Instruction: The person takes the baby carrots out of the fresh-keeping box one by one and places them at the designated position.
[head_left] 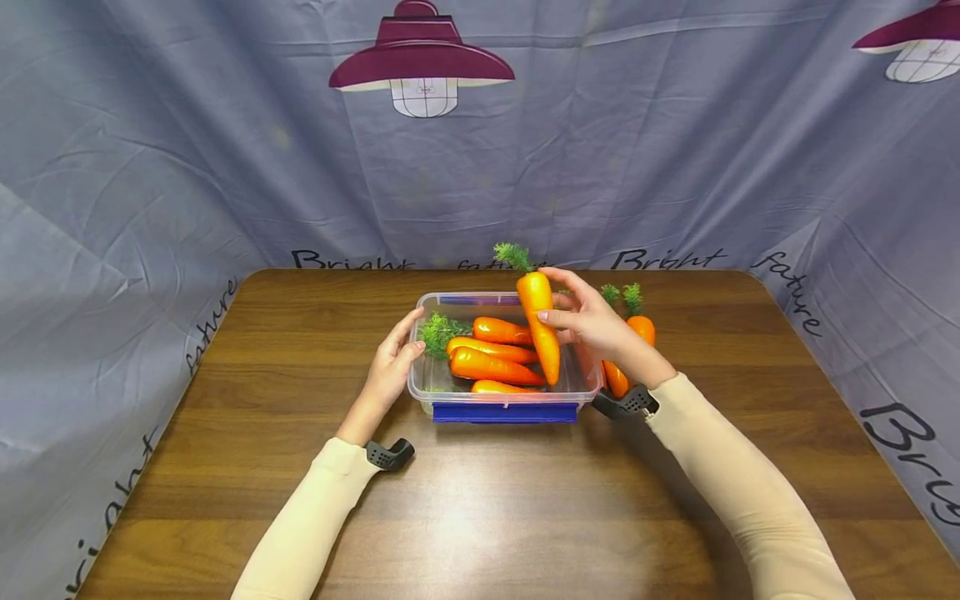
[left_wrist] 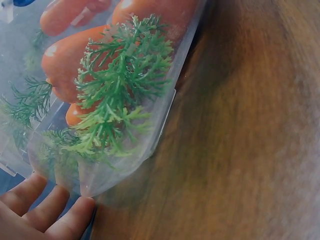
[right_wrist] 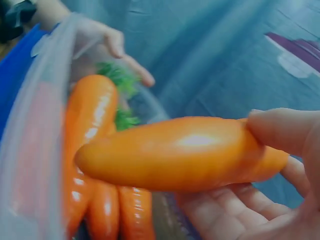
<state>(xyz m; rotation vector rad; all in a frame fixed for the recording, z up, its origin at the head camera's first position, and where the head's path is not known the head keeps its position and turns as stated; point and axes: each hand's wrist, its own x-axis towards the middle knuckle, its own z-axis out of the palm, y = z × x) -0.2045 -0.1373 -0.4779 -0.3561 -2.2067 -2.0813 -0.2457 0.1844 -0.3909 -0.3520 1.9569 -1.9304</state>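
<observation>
My right hand [head_left: 588, 321] grips an orange carrot [head_left: 542, 329] between thumb and fingers, its green top up and its tip slanting down over the clear plastic box [head_left: 588, 392]. In the right wrist view that carrot [right_wrist: 185, 155] lies across the picture. Several more carrots [head_left: 491, 364] lie in the box, with green leaves [head_left: 441, 333] at its left end. My left hand [head_left: 393, 354] touches the box's left wall; in the left wrist view its fingers [left_wrist: 52, 210] rest against the outside of the clear plastic.
Right of the box, partly behind my right arm, lie other carrots [head_left: 641, 327] on the wooden table [head_left: 300, 367]. A blue latch [head_left: 504, 412] runs along the box's front. A grey curtain [head_left: 600, 167] hangs behind the table.
</observation>
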